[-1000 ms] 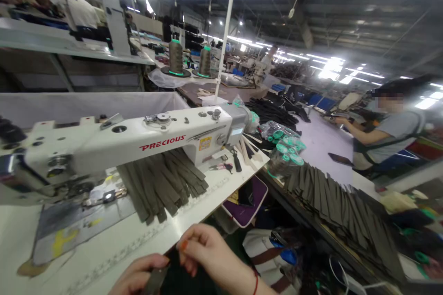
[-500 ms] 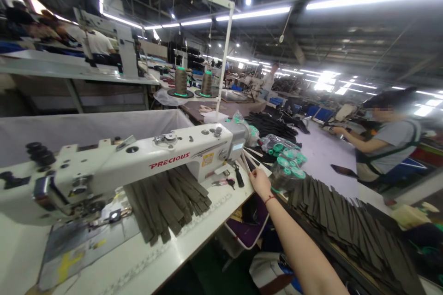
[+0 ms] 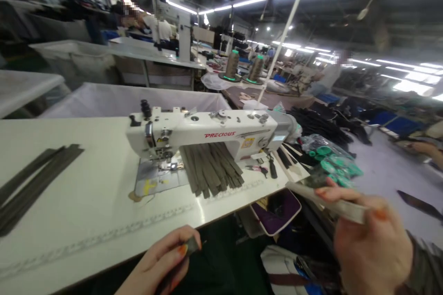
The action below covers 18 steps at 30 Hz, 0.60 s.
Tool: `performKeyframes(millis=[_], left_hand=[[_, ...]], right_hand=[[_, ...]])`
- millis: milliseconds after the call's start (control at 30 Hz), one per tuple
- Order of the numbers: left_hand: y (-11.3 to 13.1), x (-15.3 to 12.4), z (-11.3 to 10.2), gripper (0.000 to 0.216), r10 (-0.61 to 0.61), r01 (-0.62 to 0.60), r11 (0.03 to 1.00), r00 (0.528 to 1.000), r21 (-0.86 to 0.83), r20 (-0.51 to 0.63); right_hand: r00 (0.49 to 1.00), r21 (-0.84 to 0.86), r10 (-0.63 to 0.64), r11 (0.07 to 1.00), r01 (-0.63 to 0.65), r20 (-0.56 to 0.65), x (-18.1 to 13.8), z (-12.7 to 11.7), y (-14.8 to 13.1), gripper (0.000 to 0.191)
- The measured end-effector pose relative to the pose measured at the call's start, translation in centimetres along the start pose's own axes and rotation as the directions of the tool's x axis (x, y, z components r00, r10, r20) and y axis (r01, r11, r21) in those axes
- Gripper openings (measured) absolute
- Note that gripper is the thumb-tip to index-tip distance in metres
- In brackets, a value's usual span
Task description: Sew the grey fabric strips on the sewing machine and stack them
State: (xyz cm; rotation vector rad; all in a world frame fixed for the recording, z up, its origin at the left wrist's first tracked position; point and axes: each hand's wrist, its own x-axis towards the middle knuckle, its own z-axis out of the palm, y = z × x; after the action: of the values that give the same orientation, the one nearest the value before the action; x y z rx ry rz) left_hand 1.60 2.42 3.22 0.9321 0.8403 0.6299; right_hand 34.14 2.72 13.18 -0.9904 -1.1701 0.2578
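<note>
My right hand (image 3: 368, 244) is raised at the lower right, its fingers closed round a pale flat strip (image 3: 325, 200) that points left toward the table's corner. My left hand (image 3: 162, 260) is at the bottom centre, just below the table's near edge, pinching a small dark grey piece (image 3: 191, 245). A white "PRECIOUS" sewing machine (image 3: 214, 131) stands on the white table (image 3: 86, 203). A fanned pile of olive-grey strips (image 3: 211, 168) lies under the machine's arm.
More dark strips (image 3: 32, 184) lie at the table's left. Small scissors (image 3: 258, 169) and pale strips (image 3: 289, 156) lie by the machine's right end. Green thread spools in bags (image 3: 328, 159) sit beyond. A purple tray (image 3: 277, 207) hangs below the table. Other people work at distant tables.
My right hand has pulled back from the pale strips at the machine's right end, holding one. My left hand has come back into view. The camera has swung left.
</note>
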Motion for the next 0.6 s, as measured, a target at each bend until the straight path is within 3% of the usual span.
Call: performKeyframes(millis=[67, 100, 167, 233, 333, 433, 600], left_hand=[[0.9, -0.6, 0.2, 0.044, 0.032, -0.031, 0.999, 0.999, 0.018, -0.015], [1.2, -0.9, 0.2, 0.042, 0.053, -0.052, 0.998, 0.998, 0.044, -0.018], [1.5, -1.5, 0.1, 0.038, 0.100, -0.098, 0.990, 0.995, 0.101, -0.010], [1.4, -1.9, -0.2, 0.034, 0.129, -0.127, 0.985, 0.992, 0.114, -0.009], [1.0, -2.2, -0.6, 0.034, 0.102, -0.100, 0.993, 0.995, 0.064, -0.023], [0.7, -2.2, -1.0, 0.045, 0.058, -0.059, 0.998, 0.998, -0.012, -0.039], [0.7, -2.0, -1.5, 0.053, 0.001, -0.002, 0.999, 1.000, -0.032, -0.029]], right_hand=[[0.963, -0.038, 0.123, 0.992, -0.118, 0.239, -3.4, 2.2, -0.7, 0.022], [0.906, -0.072, 0.205, 0.979, -0.192, 0.369, -5.1, 3.4, -0.6, 0.025], [0.741, -0.172, 0.377, 0.924, -0.341, 0.556, -8.0, 5.9, -0.1, 0.029], [0.616, -0.183, 0.442, 0.880, -0.438, 0.652, -9.9, 8.2, 0.5, 0.032], [0.510, -0.068, 0.421, 0.817, -0.573, 0.750, -10.8, 10.9, 0.7, 0.035], [0.455, 0.012, 0.401, 0.739, -0.673, 0.795, -11.0, 12.4, 0.7, 0.033], [0.454, 0.111, 0.420, 0.627, -0.771, 0.786, -11.7, 12.9, 1.4, 0.022]])
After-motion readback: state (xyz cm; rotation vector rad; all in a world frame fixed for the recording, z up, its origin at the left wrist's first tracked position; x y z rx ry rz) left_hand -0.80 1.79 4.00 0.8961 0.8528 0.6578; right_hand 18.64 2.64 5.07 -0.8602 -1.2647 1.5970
